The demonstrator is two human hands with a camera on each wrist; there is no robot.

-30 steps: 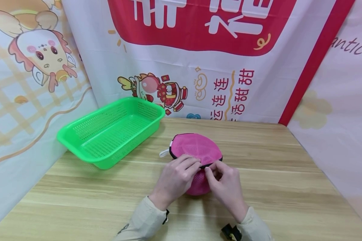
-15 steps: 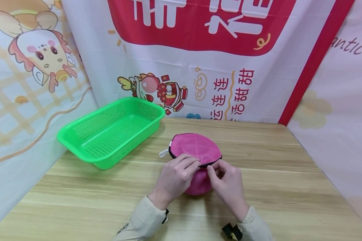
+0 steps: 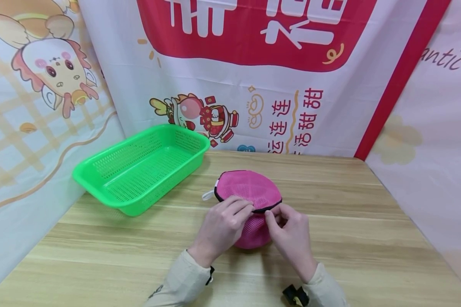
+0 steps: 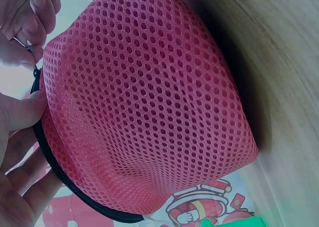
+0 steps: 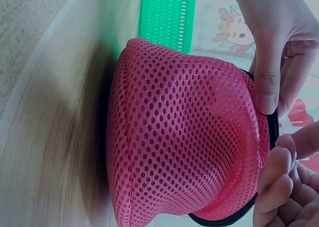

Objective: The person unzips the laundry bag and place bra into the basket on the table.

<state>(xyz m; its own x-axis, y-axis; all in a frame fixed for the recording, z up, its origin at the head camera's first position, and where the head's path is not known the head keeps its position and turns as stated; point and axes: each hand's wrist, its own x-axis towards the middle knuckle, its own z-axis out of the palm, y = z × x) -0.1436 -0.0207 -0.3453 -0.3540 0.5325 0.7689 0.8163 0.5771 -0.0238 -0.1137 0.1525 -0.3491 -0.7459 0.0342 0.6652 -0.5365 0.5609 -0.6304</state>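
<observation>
A pink mesh laundry bag [image 3: 249, 185] with a black zipper [image 3: 262, 210] around its rim stands on the table, its top puffed out. My left hand [image 3: 224, 226] pinches the zippered edge, thumb pressed on the mesh side [image 5: 268, 95]. Just to its right, my right hand [image 3: 290, 232] pinches at the zipper with thumb and curled fingers. A small dark zipper slider [image 4: 36, 72] shows right at the right hand's fingertips in the left wrist view. A white loop [image 3: 208, 195] sticks out at the bag's left side. The bag's contents are hidden.
A green plastic basket [image 3: 165, 183] with perforated walls stands at the back left of the wooden table [image 3: 349, 238]. Printed cloths [image 3: 230, 76] hang behind and along both sides. Black straps [image 3: 295, 295] show by the cuffs.
My right hand has shifted slightly to the right along the zipper, widening the gap between the hands a little. The left hand keeps its hold, and the bag has barely moved.
</observation>
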